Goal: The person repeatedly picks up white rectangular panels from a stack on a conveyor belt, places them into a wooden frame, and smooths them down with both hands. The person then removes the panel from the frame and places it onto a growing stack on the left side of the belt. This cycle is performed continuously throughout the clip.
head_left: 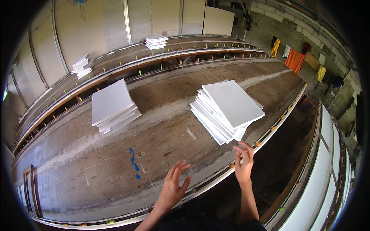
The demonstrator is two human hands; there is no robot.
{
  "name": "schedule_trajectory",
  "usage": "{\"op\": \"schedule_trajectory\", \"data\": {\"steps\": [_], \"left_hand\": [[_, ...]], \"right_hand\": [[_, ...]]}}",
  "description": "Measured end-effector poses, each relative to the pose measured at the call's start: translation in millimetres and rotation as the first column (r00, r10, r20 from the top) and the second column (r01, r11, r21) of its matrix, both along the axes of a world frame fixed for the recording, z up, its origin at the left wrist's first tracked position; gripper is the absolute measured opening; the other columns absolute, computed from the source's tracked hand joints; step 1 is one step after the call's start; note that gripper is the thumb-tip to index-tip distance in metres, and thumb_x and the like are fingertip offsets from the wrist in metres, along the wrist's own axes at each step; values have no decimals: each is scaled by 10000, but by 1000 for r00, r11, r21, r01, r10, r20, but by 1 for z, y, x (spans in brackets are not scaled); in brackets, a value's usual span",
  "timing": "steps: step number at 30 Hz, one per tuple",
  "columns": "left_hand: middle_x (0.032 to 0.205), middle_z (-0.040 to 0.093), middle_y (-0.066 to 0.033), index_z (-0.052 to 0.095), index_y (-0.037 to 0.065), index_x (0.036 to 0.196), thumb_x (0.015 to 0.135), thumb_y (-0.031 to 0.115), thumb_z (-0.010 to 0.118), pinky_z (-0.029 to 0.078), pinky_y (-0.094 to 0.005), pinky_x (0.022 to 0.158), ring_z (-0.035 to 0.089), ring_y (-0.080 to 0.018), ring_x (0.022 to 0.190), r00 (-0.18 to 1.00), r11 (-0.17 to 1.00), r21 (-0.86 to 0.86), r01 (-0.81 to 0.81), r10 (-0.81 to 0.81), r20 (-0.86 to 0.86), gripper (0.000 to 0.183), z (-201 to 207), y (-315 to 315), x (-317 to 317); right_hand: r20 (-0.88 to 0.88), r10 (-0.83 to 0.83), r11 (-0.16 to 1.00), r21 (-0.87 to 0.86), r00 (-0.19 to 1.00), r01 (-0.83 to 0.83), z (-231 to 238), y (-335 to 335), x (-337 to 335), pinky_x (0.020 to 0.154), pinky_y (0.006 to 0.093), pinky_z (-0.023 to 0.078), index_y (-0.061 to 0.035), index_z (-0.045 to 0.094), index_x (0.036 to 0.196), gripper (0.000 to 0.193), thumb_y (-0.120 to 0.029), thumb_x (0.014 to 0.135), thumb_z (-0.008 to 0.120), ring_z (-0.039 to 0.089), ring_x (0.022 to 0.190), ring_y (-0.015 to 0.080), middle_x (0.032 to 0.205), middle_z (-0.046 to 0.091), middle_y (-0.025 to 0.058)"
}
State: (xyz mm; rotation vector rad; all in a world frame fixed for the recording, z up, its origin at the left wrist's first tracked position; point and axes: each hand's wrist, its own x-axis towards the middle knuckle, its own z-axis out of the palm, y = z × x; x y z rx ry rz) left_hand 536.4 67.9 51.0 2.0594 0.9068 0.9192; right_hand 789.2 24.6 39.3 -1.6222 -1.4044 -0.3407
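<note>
My left hand point(173, 189) is over the near edge of the long table, fingers stretched and thumb apart, holding nothing. Farther right, my right hand point(244, 163) has its fingers loosely curved and spread. It is nearest to the front corner of a stack of white square panels point(233, 104), and no contact shows. The panels in that stack lie unevenly, turned at different angles. To its left on the same table stands another stack of white panels point(111, 101), also with uneven edges.
The long brown table point(162, 142) has small orange and green pegs along its edges. Behind it, a second long table carries two white stacks point(156, 41) point(82, 66). A wooden frame point(32, 190) lies at the left end. White panels point(325, 154) line the right. Cloths point(294, 60) hang by the far wall.
</note>
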Motion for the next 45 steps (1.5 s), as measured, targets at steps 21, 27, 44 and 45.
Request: {"op": "schedule_trajectory", "data": {"steps": [21,27,44,45], "left_hand": [[1214,486,-254,317,-17,1325,938,310,449,420,-345,885,530,-273,1066,838,840,-273,-468,520,165,524,-23,106,284],[1231,499,-158,304,8,1355,962,249,388,348,-301,954,463,-193,1129,817,842,-202,-500,536,213,469,-8,98,290],[1375,337,-118,128,134,1425,936,121,420,241,-338,1040,312,-216,1265,666,887,-413,-207,438,604,570,19,22,18],[1374,343,-119,132,127,1426,927,102,440,254,-336,1034,326,-213,1257,651,877,-433,-209,455,607,587,24,18,-4]], "right_hand": [[38,204,958,-214,978,-192,22,109,236,855,413,436,6,438,1162,419,-149,817,616,396,1075,335,1231,403,181],[-101,212,951,-207,972,-229,29,110,245,897,429,413,-15,359,1254,548,-170,808,636,436,1087,352,1247,403,196],[-733,609,579,150,303,-801,31,105,5,930,309,386,26,262,1336,649,-117,822,631,454,1117,200,1251,428,151],[-740,605,578,153,294,-801,29,102,-22,932,307,383,26,259,1337,648,-116,824,629,451,1118,198,1250,428,148]]}}
